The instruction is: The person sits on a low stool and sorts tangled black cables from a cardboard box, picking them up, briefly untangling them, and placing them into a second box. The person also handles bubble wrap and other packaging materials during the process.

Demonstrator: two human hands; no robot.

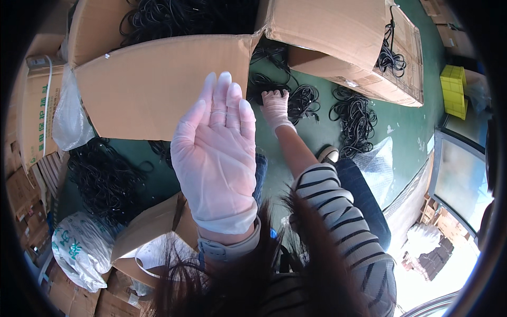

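Note:
My left hand (pixel 218 158), in a thin translucent glove, is raised close to the camera, palm up with its fingers extended, and holds nothing. Farther down, my right hand (pixel 275 104), gloved alike, reaches to black cables (pixel 269 85) on the green floor; its fingers are curled at them, but whether they grip any is hidden. Beside it lies a coiled bundle of black cable (pixel 304 101). Beyond my left hand stands a large open cardboard box (pixel 158 87) with a heap of black cables (pixel 178 18) inside.
Another cardboard box (pixel 324 31) stands at the upper right, with a cable bundle (pixel 391 61) on it. More cables lie in piles on the floor at right (pixel 354 121) and left (pixel 105 174). Nearer are an open carton (pixel 152 228), a white plastic bag (pixel 81 251) and bubble wrap (pixel 376 166).

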